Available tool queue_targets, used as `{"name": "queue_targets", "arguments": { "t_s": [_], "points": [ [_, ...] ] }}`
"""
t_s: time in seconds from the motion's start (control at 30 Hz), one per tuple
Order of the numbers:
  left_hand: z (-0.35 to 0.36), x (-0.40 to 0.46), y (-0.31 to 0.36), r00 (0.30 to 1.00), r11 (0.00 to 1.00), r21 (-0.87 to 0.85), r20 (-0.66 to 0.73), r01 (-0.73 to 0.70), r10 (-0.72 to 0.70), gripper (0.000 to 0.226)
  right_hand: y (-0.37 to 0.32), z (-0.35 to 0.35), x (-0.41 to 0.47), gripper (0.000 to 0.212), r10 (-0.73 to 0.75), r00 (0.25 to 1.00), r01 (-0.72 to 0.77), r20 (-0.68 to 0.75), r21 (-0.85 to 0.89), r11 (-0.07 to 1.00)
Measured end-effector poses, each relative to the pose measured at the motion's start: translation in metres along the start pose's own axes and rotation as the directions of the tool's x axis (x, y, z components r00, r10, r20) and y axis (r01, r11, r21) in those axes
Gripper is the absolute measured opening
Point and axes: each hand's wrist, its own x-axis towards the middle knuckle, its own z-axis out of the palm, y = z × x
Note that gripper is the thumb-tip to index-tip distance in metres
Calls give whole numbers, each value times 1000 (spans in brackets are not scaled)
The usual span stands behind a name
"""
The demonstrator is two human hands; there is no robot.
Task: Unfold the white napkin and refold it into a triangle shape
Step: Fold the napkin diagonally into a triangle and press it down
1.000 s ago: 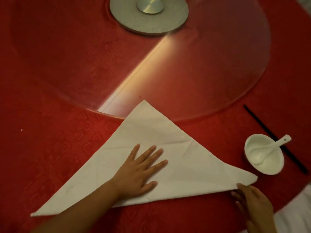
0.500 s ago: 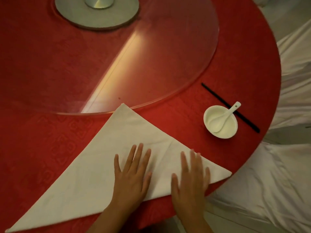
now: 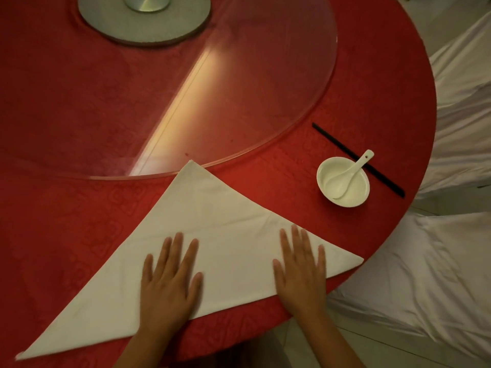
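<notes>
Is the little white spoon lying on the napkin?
No, the spoon sits in the small white bowl, apart from the napkin that both hands press flat.

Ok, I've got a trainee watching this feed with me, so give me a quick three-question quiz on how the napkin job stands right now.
1. True or false: both the left hand and the right hand lie flat, palms down, on the white napkin.
2. What rests inside the white bowl?
A. chopsticks
B. a white spoon
C. nothing
3. Fill in: the napkin's top corner points at the rim of the clear ____ turntable.

Key:
1. True.
2. B; the white spoon leans in it, and the black chopsticks lie on the red tablecloth behind.
3. Glass.
</notes>
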Motion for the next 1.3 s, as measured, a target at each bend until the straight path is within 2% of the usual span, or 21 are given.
{"name": "queue_targets", "arguments": {
  "t_s": [0.2, 0.3, 0.43, 0.57, 0.63, 0.7, 0.77, 0.87, 1.0, 1.17, 1.3],
  "points": [
    [-12, -21, -74, 995, 994, 25, 14, 102, -102, 61, 76, -16, 7, 62, 212, 977, -212, 16, -15, 977],
    [-15, -33, -111, 986, 986, 53, 36, 159, -161, 62, 82, -18, 9, 62, 219, 976, -219, 14, -25, 975],
    [-17, -41, -129, 987, 987, 72, 58, 142, -147, 64, 80, -20, 8, 65, 212, 977, -212, 19, -26, 977],
    [-26, -29, -92, 967, 978, -59, -144, 201, -208, 65, 80, -24, 5, 70, 203, 979, -202, -30, 46, 978],
    [-33, -14, -52, 962, 991, -95, -247, 94, -115, 62, 82, -28, 0, 71, 233, 970, -225, -72, 106, 969],
    [-36, 1, -5, 960, 994, -89, -277, -69, 42, 60, 87, -33, -6, 65, 257, 958, -241, -131, 129, 962],
    [-35, 16, 39, 957, 979, -78, -237, -189, 166, 59, 93, -36, -10, 48, 293, 940, -273, -178, 127, 954],
    [-24, 33, 85, 954, 963, -21, -138, -270, 265, 59, 98, -41, -12, 33, 366, 919, -341, -146, 173, 924],
    [4, 41, 93, 984, 984, 18, -39, -176, 176, 63, 101, -52, -6, 8, 388, 920, -365, -58, 240, 900],
    [14, 43, 88, 990, 990, 29, -11, -137, 138, 64, 104, -67, 2, 15, 313, 949, -297, 39, 448, 843],
    [9, 43, 90, 990, 989, -46, -3, -138, 138, 64, 90, -99, 12, 21, 195, 976, -206, 99, 722, 661]
  ]
}}
